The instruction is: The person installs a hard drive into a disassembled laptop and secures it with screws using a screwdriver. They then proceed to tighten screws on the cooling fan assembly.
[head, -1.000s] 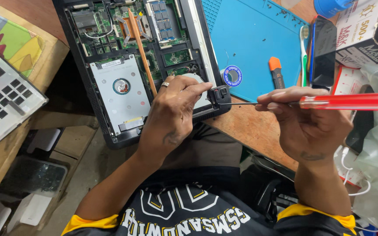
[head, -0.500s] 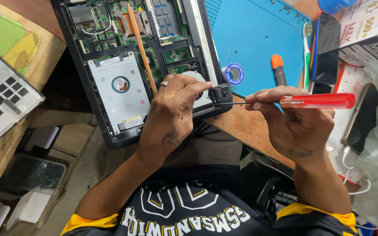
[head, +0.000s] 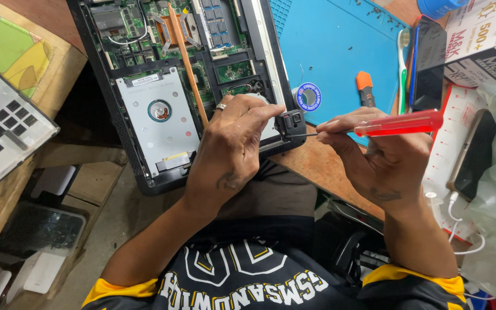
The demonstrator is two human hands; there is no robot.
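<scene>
red screwdriver [head: 400,123], small black part [head: 290,122], opened laptop [head: 144,120]

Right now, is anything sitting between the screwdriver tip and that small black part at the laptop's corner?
Nothing visible. The red-handled screwdriver in the right hand runs its thin shaft straight to the small black part, which the left hand pinches from the other side.
</scene>
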